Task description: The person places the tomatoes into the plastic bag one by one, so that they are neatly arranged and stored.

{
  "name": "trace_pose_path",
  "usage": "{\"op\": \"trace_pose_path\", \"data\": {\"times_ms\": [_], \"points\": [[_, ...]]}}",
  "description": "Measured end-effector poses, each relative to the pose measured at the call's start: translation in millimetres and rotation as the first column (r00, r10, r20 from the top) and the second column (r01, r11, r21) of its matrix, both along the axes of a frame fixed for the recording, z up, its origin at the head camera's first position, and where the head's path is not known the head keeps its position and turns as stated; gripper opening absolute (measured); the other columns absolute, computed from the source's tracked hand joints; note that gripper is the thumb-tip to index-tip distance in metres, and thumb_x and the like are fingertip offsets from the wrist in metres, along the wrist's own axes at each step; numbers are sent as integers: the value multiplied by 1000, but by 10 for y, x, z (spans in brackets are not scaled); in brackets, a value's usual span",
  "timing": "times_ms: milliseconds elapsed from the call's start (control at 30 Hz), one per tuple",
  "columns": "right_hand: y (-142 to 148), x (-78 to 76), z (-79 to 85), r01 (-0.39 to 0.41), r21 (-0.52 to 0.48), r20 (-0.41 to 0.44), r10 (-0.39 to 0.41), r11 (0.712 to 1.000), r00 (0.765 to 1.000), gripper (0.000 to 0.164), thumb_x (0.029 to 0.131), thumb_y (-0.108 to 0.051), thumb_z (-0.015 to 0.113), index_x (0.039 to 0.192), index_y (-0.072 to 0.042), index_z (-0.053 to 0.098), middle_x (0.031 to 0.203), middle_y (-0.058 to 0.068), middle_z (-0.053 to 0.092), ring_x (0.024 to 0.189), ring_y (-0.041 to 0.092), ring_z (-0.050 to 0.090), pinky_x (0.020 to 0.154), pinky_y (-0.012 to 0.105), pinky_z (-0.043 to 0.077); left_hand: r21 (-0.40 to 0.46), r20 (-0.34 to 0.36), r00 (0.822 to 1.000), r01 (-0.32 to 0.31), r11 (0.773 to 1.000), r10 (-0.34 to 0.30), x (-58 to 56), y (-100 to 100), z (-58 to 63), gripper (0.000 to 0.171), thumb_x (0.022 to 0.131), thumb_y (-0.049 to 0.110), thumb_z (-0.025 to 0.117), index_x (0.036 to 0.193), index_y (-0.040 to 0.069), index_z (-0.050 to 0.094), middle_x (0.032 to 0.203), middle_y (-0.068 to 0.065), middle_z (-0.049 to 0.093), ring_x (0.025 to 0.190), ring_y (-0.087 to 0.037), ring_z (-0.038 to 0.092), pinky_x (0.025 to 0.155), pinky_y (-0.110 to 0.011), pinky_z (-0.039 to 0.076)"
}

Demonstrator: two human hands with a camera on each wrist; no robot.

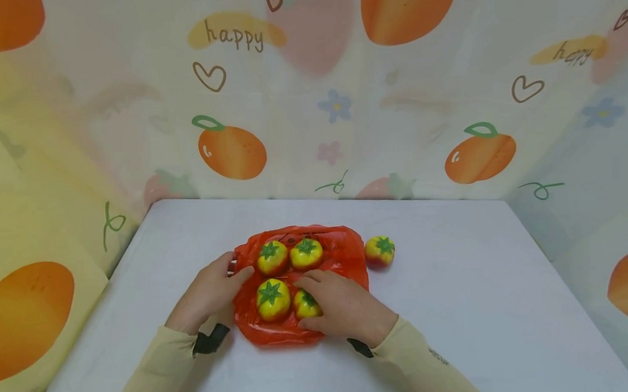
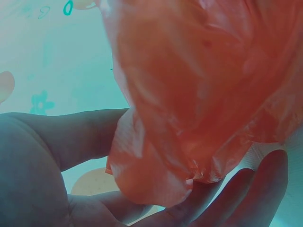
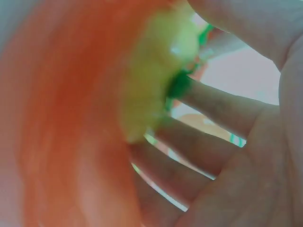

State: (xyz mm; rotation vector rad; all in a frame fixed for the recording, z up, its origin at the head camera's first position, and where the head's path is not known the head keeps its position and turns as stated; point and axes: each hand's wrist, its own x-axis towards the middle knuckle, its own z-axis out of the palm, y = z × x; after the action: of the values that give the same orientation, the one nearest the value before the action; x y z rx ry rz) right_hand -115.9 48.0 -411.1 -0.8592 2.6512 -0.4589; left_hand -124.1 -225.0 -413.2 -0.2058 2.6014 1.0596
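A red plastic bag lies spread out, with three yellow-and-red toy fruits, each with a green star-shaped top, showing uncovered on it; one is the front left fruit. My right hand holds a fourth such fruit at the bag's front right, thumb in front and fingers behind. In the right wrist view this fruit is blurred against the red plastic. At the bag's left edge, my left hand grips the plastic, thumb toward the fruits. The left wrist view shows crumpled plastic between thumb and fingers.
Another toy fruit of the same kind stands on the white table, just right of the bag. A fruit-printed cloth hangs behind the table and along both sides.
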Motion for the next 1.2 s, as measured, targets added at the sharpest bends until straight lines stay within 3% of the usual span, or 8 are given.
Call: {"op": "trace_pose_path", "data": {"times_ms": [267, 433, 567, 733, 867, 1200], "points": [[319, -45, 315, 81, -131, -86, -93, 988, 992, 67, 96, -52, 80, 154, -24, 59, 155, -3, 62, 146, 22, 55, 119, 48, 53, -1, -10, 1000, 8, 1000, -8, -10, 14, -22, 66, 109, 45, 59, 158, 4, 46, 151, -25, 59, 134, -44, 60, 101, -59, 62], [610, -154, 402, 108, -261, -207, -165, 959, 964, 60, 96, -45, 82, 147, -19, 64, 147, 0, 68, 138, 24, 62, 117, 49, 55, 7, -6, 1000, 9, 1000, -9, -15, 33, -7, 66, 109, 45, 60, 158, 4, 45, 151, -25, 59, 134, -43, 60, 102, -59, 62], [829, -250, 398, 149, -330, -247, -238, 932, 939, 55, 96, -41, 83, 143, -18, 66, 143, 1, 70, 134, 25, 65, 114, 51, 56, 9, -3, 1000, 7, 1000, -7, -12, 35, -11, 65, 109, 46, 60, 158, 5, 46, 151, -25, 59, 134, -43, 59, 101, -59, 62], [1022, -361, 336, 222, -361, -231, -317, 906, 920, 54, 97, -36, 82, 144, -15, 65, 145, 3, 68, 137, 27, 63, 116, 54, 54, 15, -3, 1000, 8, 1000, -8, -8, 18, -23, 66, 109, 48, 60, 157, 5, 46, 151, -24, 59, 134, -43, 60, 99, -57, 64], [1097, -433, 278, 256, -369, -200, -346, 893, 917, 55, 98, -35, 81, 145, -14, 65, 146, 4, 67, 137, 30, 64, 115, 56, 54, 9, -6, 1000, 11, 1000, -11, -4, 1, -24, 67, 108, 50, 60, 157, 6, 47, 152, -24, 59, 134, -43, 60, 98, -56, 64], [1230, -600, 91, 376, -287, -104, -418, 881, 902, 60, 100, -42, 77, 151, -14, 61, 154, 9, 62, 141, 35, 59, 115, 60, 54, -16, -7, 1000, 21, 1000, -21, -21, -8, -44, 68, 109, 50, 58, 158, 4, 45, 152, -25, 59, 135, -45, 59, 100, -58, 63]]}}
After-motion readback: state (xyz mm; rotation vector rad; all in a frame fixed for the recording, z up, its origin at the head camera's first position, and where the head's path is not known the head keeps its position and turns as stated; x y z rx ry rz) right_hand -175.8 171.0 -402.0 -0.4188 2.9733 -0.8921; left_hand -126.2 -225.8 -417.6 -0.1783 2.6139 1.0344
